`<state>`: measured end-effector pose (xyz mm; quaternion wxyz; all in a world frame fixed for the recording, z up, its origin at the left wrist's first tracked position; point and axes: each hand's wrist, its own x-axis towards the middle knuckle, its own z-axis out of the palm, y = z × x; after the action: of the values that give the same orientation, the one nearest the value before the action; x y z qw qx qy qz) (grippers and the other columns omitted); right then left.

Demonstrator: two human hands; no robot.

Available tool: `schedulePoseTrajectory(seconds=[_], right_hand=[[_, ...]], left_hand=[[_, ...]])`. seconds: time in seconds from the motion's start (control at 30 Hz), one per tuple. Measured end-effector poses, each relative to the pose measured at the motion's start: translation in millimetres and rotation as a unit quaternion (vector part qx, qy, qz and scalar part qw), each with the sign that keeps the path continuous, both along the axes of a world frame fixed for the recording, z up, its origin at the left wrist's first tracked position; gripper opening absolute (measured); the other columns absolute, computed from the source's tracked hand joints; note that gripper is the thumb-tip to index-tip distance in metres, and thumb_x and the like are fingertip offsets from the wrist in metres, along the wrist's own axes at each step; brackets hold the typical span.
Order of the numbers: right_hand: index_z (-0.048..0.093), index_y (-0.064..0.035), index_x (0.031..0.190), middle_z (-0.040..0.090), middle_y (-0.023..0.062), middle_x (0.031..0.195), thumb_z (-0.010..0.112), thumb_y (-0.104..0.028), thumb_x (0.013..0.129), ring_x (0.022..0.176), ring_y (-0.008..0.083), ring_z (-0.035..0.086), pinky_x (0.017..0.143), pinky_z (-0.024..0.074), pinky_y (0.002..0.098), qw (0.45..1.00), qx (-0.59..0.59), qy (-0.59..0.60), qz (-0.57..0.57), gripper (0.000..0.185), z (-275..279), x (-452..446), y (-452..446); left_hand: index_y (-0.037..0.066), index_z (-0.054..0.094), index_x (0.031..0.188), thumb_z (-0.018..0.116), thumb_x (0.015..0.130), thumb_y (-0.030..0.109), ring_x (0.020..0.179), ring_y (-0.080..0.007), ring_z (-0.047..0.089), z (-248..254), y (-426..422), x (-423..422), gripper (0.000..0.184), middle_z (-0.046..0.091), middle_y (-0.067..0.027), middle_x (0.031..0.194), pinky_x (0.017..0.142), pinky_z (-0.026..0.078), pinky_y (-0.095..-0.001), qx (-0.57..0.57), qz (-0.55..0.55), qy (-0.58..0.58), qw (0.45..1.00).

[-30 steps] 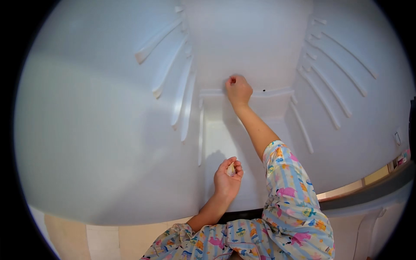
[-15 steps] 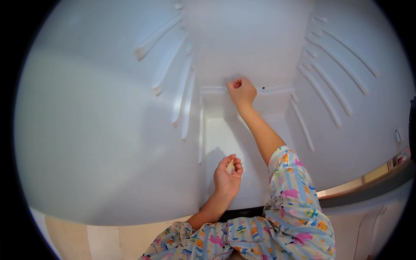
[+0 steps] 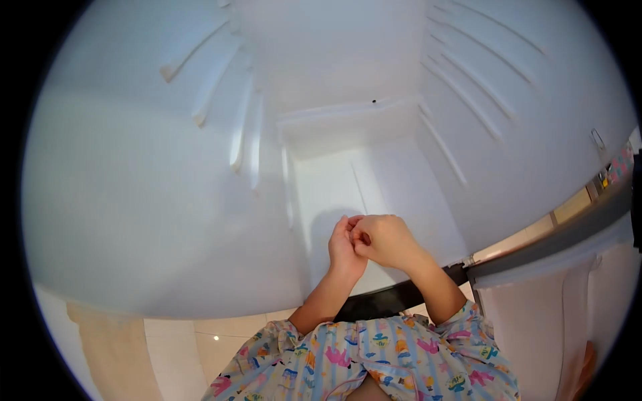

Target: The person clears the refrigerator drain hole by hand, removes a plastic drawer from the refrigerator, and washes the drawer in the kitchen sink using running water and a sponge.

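My left hand (image 3: 344, 250) is cupped, palm up, low in front of the inside of a white refrigerator (image 3: 334, 180). The small whitish, pointed thing seen in its palm a moment ago is now mostly hidden by the other hand. My right hand (image 3: 389, 242) has its fingers curled together in a pinch, pressed up against the fingers of my left hand. What it pinches, if anything, cannot be made out. Both hands are over the cabinet's floor, near its front edge.
Shelf ridges (image 3: 221, 80) line the left wall, and matching ridges (image 3: 468, 93) run along the right wall. A small dark hole (image 3: 374, 101) shows above the step at the back. A dark door seal (image 3: 555, 247) curves at the right. Floor tiles (image 3: 234, 334) show below.
My right hand has come away from the back wall, down and toward me, to meet my left hand. The view has shifted, with the back wall now higher.
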<state>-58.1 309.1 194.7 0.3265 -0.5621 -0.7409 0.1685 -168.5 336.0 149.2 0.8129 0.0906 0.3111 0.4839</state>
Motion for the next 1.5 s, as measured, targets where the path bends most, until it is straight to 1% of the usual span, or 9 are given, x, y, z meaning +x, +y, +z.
schedulePoseTrajectory(seconds=[0.33, 0.43, 0.47, 0.53, 0.73, 0.77, 0.97, 1.23, 1.5], right_hand=[[0.067, -0.0041, 0.096, 0.062, 0.0086, 0.079, 0.066, -0.002, 0.08, 0.068, 0.022, 0.063, 0.064, 0.0501, 0.0295, 0.98, 0.064, 0.174, -0.079, 0.016, -16.0, -28.4, -99.4], [0.066, -0.0002, 0.097, 0.063, 0.0046, 0.077, 0.064, 0.0, 0.085, 0.069, 0.0112, 0.06, 0.064, 0.0486, 0.0241, 0.841, -0.06, 0.529, -0.1, 0.013, -56.8, -41.7, -126.7], [0.065, 0.0017, 0.093, 0.063, 0.0021, 0.078, 0.062, -0.001, 0.088, 0.07, 0.0068, 0.058, 0.063, 0.0478, 0.0222, 0.836, -0.014, 0.53, -0.143, 0.007, -59.5, -48.7, -133.7], [0.061, -0.0001, 0.081, 0.061, 0.0009, 0.075, 0.064, -0.004, 0.087, 0.066, 0.0059, 0.055, 0.059, 0.045, 0.0209, 0.828, 0.031, 0.482, -0.286, 0.008, -97.6, -61.0, -144.5], [0.048, -0.0037, 0.068, 0.057, 0.0068, 0.072, 0.07, 0.0, 0.07, 0.063, 0.0146, 0.054, 0.054, 0.0405, 0.0255, 0.906, 0.084, 0.262, -0.321, 0.022, -153.2, -145.4, -157.4], [0.05, -0.0043, 0.069, 0.057, 0.0089, 0.078, 0.068, 0.0, 0.062, 0.071, 0.0233, 0.056, 0.064, 0.0442, 0.0338, 0.914, 0.082, 0.252, -0.308, 0.02, -157.2, -161.7, -154.3], [0.064, -0.0084, 0.094, 0.058, 0.0095, 0.104, 0.071, -0.021, 0.067, 0.102, 0.0311, 0.05, 0.09, 0.0351, 0.0457, 0.936, 0.123, -0.073, -0.32, 0.031, -148.8, -240.5, -133.2], [0.06, -0.0047, 0.061, 0.054, 0.009, 0.074, 0.076, -0.022, 0.072, 0.08, 0.0296, 0.05, 0.073, 0.0426, 0.0379, 0.922, 0.139, -0.04, -0.359, 0.026, -150.1, -244.7, -114.9], [0.059, -0.0055, 0.057, 0.052, 0.0078, 0.066, 0.07, -0.016, 0.076, 0.074, 0.026, 0.052, 0.067, 0.0469, 0.0358, 0.936, 0.097, -0.098, -0.325, 0.024, -157.3, -236.4, -212.0]], left_hand=[[0.01, 0.05, 0.078, 0.043, 0.099, 0.034, 0.061, -0.0143, 0.049, -12.2, -40.1, -8.4, 0.033, 0.051, -0.0027, 0.069, 0.054, 0.039, -0.0281, -0.075, -0.16, 0.036, 0.984], [0.009, 0.051, 0.078, 0.045, 0.098, 0.031, 0.06, -0.0145, 0.048, -39.9, -57.2, -39.4, 0.031, 0.051, -0.0034, 0.068, 0.051, 0.038, -0.0273, -0.09, -0.294, 0.006, 0.952], [0.009, 0.051, 0.077, 0.046, 0.098, 0.03, 0.06, -0.0147, 0.048, -48.6, -63.1, -54.4, 0.03, 0.051, -0.0037, 0.068, 0.05, 0.038, -0.0271, -0.097, -0.345, -0.011, 0.934], [0.009, 0.05, 0.079, 0.044, 0.099, 0.03, 0.059, -0.0136, 0.043, -53.7, -73.8, -86.7, 0.03, 0.049, -0.0042, 0.069, 0.046, 0.032, -0.0251, -0.08, -0.387, -0.023, 0.918], [0.008, 0.051, 0.078, 0.048, 0.097, 0.031, 0.057, -0.0136, 0.04, -79.0, -84.9, -215.1, 0.029, 0.045, -0.004, 0.068, 0.047, 0.031, -0.0242, -0.116, -0.343, 0.003, 0.932], [0.008, 0.051, 0.078, 0.05, 0.095, 0.029, 0.057, -0.0133, 0.039, -77.3, -86.7, -233.2, 0.027, 0.044, -0.0038, 0.068, 0.047, 0.03, -0.0243, -0.12, -0.32, 0.015, 0.94], [0.008, 0.051, 0.077, 0.05, 0.094, 0.025, 0.057, -0.0129, 0.037, -108.3, -93.4, -324.5, 0.023, 0.045, -0.003, 0.068, 0.047, 0.03, -0.024, -0.179, -0.237, 0.015, 0.955], [0.008, 0.051, 0.08, 0.05, 0.093, 0.022, 0.057, -0.0137, 0.038, -108.4, -99.5, -350.6, 0.019, 0.046, -0.0037, 0.07, 0.048, 0.031, -0.0241, -0.158, -0.238, 0.002, 0.958], [0.007, 0.051, 0.081, 0.05, 0.093, 0.022, 0.058, -0.0143, 0.037, -102.3, -105.7, -331.0, 0.019, 0.044, -0.0046, 0.071, 0.048, 0.031, -0.0247, -0.161, -0.253, -0.012, 0.954]])
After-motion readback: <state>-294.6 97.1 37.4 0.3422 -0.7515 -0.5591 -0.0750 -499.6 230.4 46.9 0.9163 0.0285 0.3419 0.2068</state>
